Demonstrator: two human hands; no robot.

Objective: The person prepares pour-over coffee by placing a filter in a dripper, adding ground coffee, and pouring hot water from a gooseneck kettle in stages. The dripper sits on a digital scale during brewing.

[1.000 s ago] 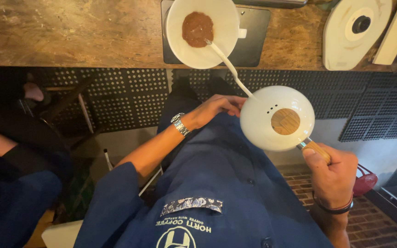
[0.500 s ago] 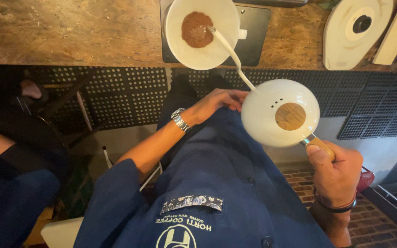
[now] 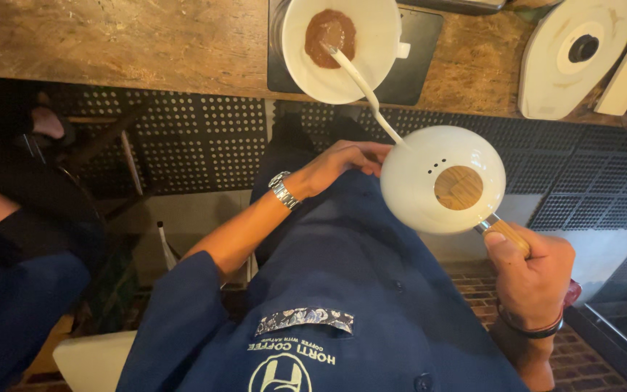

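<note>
worn wooden counter, black scale under white dripper, white teardrop-shaped device

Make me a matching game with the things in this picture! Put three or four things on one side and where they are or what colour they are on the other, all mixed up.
Things:
1. white kettle
2. coffee grounds
3. wristwatch
4. black mat

Descriptions:
A. on the left wrist
B. brown, inside the white paper filter
C. held by its wooden handle in the right hand
D. lying under the dripper on the wooden counter

Pairs: 1-C, 2-B, 3-A, 4-D
</note>
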